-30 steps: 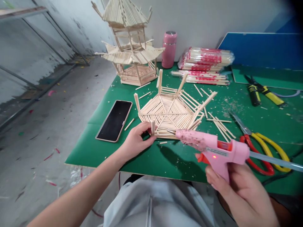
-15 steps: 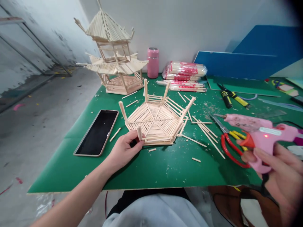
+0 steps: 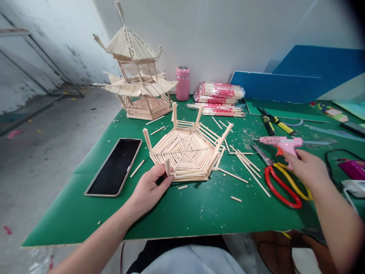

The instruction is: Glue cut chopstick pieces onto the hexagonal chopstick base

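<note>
The left hand (image 3: 149,188) pinches a short pale-wood post (image 3: 168,166) at the near-left corner of the hexagonal pale-wood stick frame (image 3: 196,152), which lies ahead and right of it; the right hand (image 3: 307,167) grasps the pink plastic glue gun (image 3: 289,142) by its handle, red-and-yellow-handled metal scissors (image 3: 270,167) lying to its left; a light, steady pinch suits the post, and the thin nozzle (image 3: 256,139) should point clear of fingers.

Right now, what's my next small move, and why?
Probably settle the pink plastic glue gun on the green tabletop and let go: the right hand holds it out beside the red-and-yellow-handled metal scissors, away from the hexagonal pale wooden-stick frame, whose near-left post the left hand holds.
</note>
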The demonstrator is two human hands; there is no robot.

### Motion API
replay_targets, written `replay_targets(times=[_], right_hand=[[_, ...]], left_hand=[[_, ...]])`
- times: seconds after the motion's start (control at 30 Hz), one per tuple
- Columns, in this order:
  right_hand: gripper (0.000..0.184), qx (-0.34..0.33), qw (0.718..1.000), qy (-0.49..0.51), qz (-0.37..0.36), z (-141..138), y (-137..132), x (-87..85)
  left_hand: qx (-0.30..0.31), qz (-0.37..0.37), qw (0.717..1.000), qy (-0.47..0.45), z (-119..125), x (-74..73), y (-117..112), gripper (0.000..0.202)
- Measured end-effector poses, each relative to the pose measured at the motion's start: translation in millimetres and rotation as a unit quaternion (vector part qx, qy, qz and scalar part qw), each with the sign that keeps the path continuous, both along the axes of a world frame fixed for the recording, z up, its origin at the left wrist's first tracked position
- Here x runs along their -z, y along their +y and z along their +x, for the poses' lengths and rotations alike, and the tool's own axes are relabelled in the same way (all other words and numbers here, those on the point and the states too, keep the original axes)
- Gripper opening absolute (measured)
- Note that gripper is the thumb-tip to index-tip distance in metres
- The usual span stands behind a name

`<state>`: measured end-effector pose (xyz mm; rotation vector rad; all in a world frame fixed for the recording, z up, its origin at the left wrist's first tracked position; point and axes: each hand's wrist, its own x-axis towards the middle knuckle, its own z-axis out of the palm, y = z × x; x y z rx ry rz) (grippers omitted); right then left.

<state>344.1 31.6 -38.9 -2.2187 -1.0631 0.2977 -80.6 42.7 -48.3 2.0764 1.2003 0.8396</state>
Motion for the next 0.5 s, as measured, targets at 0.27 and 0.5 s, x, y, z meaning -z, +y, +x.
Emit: replay_targets(times=[0.27,0.5], right_hand=[[0.044,-0.019,0.985,-0.153,0.079,-35,-10,-12.9],[0.027,-0.303,0.942,-0.043,0.141,-151,-30,-11.5]], left_hand=[[0.002,-0.011,1.0,-0.013,-1,2.8,0,0.01],[0.013,-0.014,1.0,-0.017,-1,2.4,1,0.007]])
